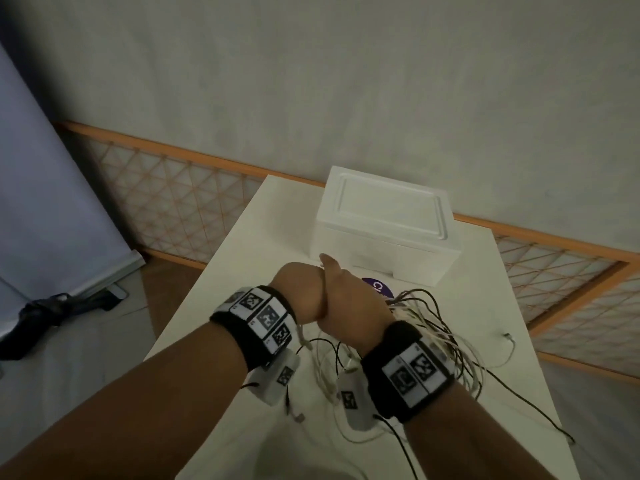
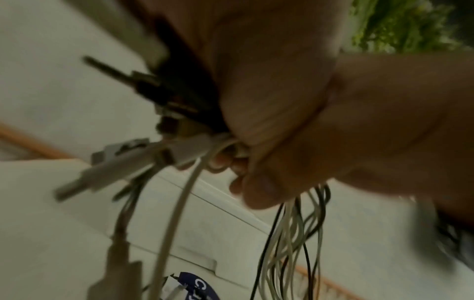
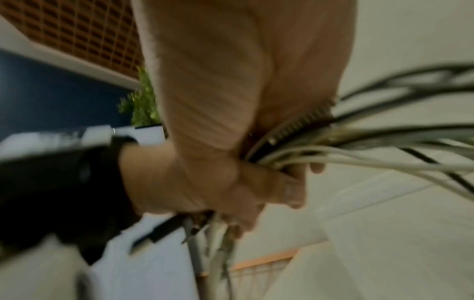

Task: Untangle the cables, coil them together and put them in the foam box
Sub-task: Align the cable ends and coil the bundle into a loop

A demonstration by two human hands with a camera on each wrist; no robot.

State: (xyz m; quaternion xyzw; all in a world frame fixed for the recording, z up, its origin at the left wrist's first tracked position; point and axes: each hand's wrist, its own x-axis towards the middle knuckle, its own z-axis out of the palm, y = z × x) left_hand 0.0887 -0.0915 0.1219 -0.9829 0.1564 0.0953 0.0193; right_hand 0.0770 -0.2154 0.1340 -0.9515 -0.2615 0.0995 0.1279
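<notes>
Left hand (image 1: 300,295) and right hand (image 1: 353,303) pressed together, fingers curled.

A white worktop (image 1: 242,341) stands against a pale wall (image 1: 346,81). On it lies a purple round sticker (image 1: 377,287) with white lettering, partly hidden. Along the wall's foot runs an orange-framed lattice panel (image 1: 173,188). To the left leans a bluish board (image 1: 41,202), with a dark bundle (image 1: 45,311) on the floor (image 1: 69,368) beside it. A green plant (image 3: 142,105) shows in the right wrist view.
</notes>
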